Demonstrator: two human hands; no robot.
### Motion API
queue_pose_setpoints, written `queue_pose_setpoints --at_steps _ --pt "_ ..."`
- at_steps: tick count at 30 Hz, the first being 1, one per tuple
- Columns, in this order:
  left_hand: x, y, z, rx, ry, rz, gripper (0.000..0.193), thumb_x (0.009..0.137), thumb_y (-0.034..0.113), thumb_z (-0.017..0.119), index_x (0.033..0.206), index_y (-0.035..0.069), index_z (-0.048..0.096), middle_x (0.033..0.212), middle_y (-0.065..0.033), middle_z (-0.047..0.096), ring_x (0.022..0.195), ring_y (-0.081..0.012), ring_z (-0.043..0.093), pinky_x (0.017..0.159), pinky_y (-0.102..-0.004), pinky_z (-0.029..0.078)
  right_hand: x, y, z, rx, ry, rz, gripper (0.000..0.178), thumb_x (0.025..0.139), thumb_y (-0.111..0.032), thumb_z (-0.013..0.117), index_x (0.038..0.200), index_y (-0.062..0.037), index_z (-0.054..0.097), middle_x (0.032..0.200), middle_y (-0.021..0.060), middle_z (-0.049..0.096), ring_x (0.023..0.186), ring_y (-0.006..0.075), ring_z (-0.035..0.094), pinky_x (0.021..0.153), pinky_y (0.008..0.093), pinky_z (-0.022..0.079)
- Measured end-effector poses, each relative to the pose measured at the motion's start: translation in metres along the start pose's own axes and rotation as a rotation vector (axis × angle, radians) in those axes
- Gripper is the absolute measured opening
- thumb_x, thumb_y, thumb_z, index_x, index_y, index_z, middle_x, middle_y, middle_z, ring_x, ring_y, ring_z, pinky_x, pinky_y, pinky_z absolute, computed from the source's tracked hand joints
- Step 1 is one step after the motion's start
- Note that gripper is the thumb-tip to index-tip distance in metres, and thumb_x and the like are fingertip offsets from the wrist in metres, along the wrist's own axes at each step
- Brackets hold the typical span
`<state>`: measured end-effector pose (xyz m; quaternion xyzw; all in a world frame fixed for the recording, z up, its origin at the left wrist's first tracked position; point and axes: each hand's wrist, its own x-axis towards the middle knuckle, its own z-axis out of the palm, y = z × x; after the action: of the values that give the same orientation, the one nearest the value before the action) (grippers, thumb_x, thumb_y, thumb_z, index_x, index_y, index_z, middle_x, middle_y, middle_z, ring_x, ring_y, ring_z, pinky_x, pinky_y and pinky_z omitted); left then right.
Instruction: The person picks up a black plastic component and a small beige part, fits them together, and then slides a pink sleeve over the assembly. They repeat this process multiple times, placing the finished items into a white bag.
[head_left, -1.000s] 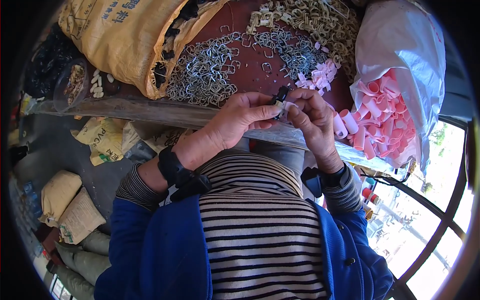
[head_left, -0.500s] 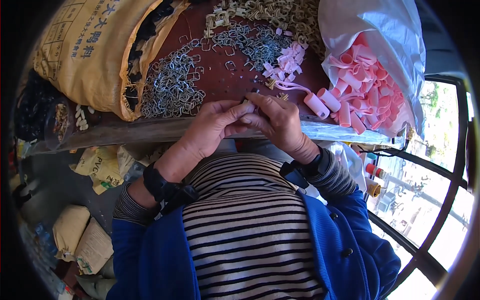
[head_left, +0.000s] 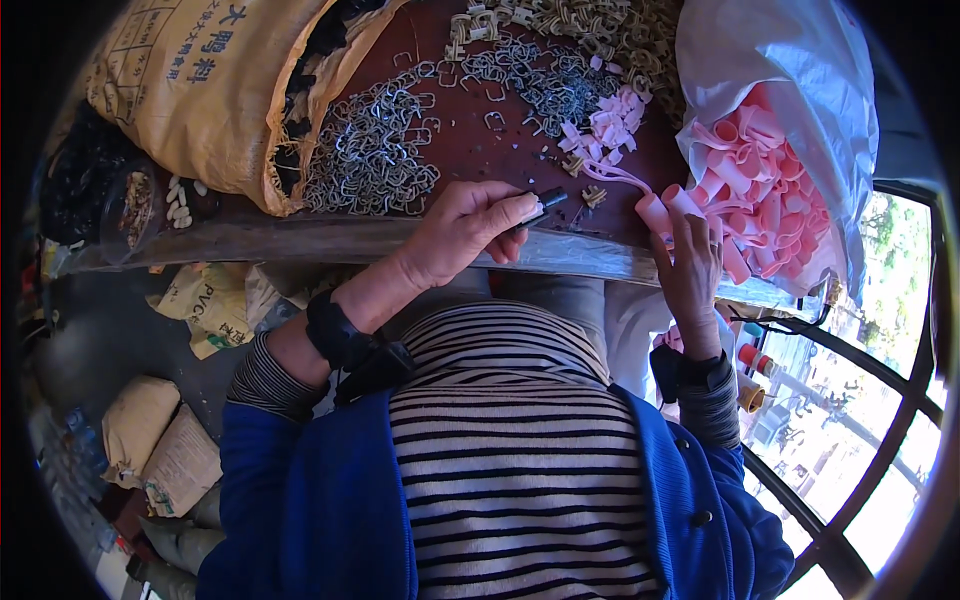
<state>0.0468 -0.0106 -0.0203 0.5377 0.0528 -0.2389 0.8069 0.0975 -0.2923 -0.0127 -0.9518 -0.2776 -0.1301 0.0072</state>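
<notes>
A small black cylindrical piece point(head_left: 549, 203) sticks out of my left hand point(head_left: 468, 232), pinched between thumb and fingers above the table's front edge. My right hand point(head_left: 692, 262) is on the right, at the pink tubes; its fingers stretch forward and look apart, with the fingertips at a pink tube point(head_left: 655, 214). Whether they press on that tube is hard to see. Thin pink strips point(head_left: 622, 174) run from the tubes toward small light-pink pieces point(head_left: 618, 120). A small beige clip point(head_left: 594, 196) lies on the table between my hands.
U-shaped metal clips point(head_left: 368, 150) are heaped behind my left hand, beside a yellow woven sack point(head_left: 210, 100). Beige plastic clips point(head_left: 590, 30) lie at the back. A white bag point(head_left: 790, 50) spills more pink tubes at the right. Windows point(head_left: 890, 300) stand on that side.
My hands have parted: the right moved right to the pink tubes, while the left keeps the black piece, now plainly visible. The whole view has shifted slightly.
</notes>
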Motion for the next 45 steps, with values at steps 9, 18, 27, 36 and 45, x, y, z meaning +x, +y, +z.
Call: queue_pose_setpoints --at_steps 9,18,27,36,45 --pt "-0.002 0.0 0.001 -0.074 -0.022 -0.036 0.024 0.081 0.02 0.054 0.095 0.001 0.052 0.076 -0.0044 0.058 0.063 -0.0081 0.056 0.056 -0.0184 0.046 0.01 0.008 -0.022 0.514 -0.285 0.2 0.038 0.076 -0.012 0.058 0.111 -0.0049 0.044 0.099 0.0126 0.051 0.086 0.0274 0.054 0.07 0.0354 0.046" --pt "-0.003 -0.004 -0.007 -0.177 0.0 -0.112 0.023 0.08 0.016 0.055 0.098 0.002 0.051 0.078 -0.0031 0.057 0.067 -0.0077 0.055 0.06 -0.0185 0.046 0.027 0.036 -0.054 1.761 0.35 0.479 0.043 0.079 -0.023 0.055 0.112 0.0001 0.04 0.104 0.0117 0.048 0.086 0.0206 0.052 0.077 0.0295 0.04" --pt "-0.008 0.005 -0.01 -0.261 -0.006 -0.103 0.023 0.079 0.014 0.056 0.098 0.001 0.052 0.074 -0.0006 0.054 0.059 -0.0056 0.049 0.053 -0.0167 0.041 0.035 -0.045 -0.026 1.848 -0.397 0.579 0.048 0.084 -0.038 0.042 0.111 0.0023 0.044 0.079 0.0102 0.052 0.058 0.0121 0.05 0.054 0.0215 0.04" --pt "-0.006 0.01 -0.002 0.018 -0.098 -0.045 0.024 0.077 0.016 0.059 0.095 0.0 0.055 0.073 -0.0024 0.056 0.059 -0.0056 0.049 0.053 -0.0169 0.041 0.066 -0.092 -0.03 1.114 -0.455 -0.113 0.039 0.087 -0.029 0.039 0.099 0.0066 0.05 0.076 0.0119 0.055 0.06 0.0144 0.054 0.052 0.0228 0.044" --pt "-0.006 0.013 -0.003 -0.067 -0.078 -0.251 0.025 0.075 0.019 0.061 0.091 0.0 0.058 0.072 -0.0045 0.059 0.058 -0.0075 0.054 0.052 -0.0171 0.044 0.071 -0.099 -0.039 1.056 -0.546 -0.109 0.041 0.088 -0.031 0.036 0.099 0.005 0.051 0.077 0.0147 0.056 0.067 0.018 0.057 0.057 0.027 0.045"
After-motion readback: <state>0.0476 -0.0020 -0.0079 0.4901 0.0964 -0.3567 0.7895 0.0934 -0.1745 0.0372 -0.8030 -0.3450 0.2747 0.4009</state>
